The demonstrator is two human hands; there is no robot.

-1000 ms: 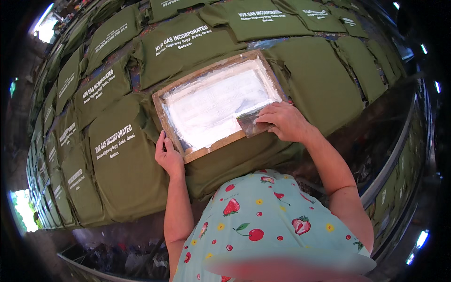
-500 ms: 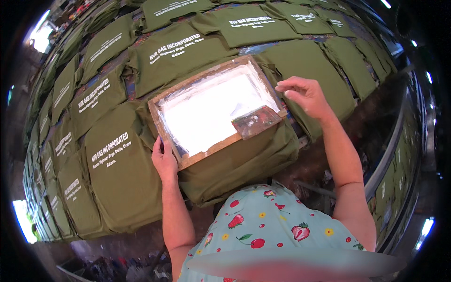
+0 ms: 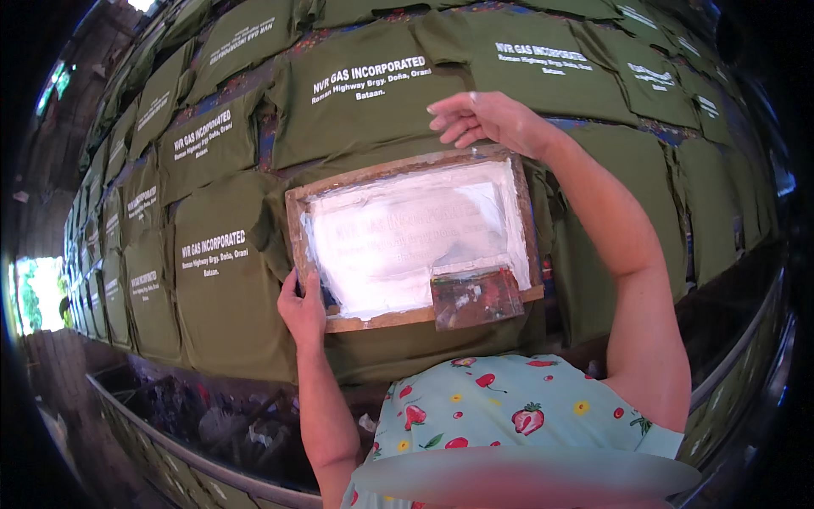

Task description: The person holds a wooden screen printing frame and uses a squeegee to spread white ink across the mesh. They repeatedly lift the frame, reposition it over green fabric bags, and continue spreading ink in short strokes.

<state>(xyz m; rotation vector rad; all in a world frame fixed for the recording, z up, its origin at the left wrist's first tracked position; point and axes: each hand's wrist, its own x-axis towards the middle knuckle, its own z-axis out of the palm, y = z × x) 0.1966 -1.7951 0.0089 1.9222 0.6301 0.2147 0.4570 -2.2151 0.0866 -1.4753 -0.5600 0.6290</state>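
A wooden screen printing frame point(image 3: 373, 324) lies on an olive-green shirt point(image 3: 373, 356) in front of me. White ink point(image 3: 381, 263) coats its mesh, and faint lettering shows through. My left hand point(image 3: 303, 310) grips the frame's near left side, thumb on top. Above the far right edge of the frame is my right hand point(image 3: 492, 121), empty, with its fingers loosely stretched and apart. A flat, paint-stained squeegee point(image 3: 477, 299) rests across the near right corner, partly over the wood. Neither hand touches it.
Olive-green shirts with white print, such as one just left of the frame point(image 3: 212, 280), are spread in rows over a wide table. Another shirt point(image 3: 623, 220) lies at the right under my forearm. A metal rail point(image 3: 186, 462) runs behind at the lower left.
My right hand has moved left and away from me, over the frame's far edge. The left hand keeps its grip. My view has shifted, and the mesh looks less glaring.
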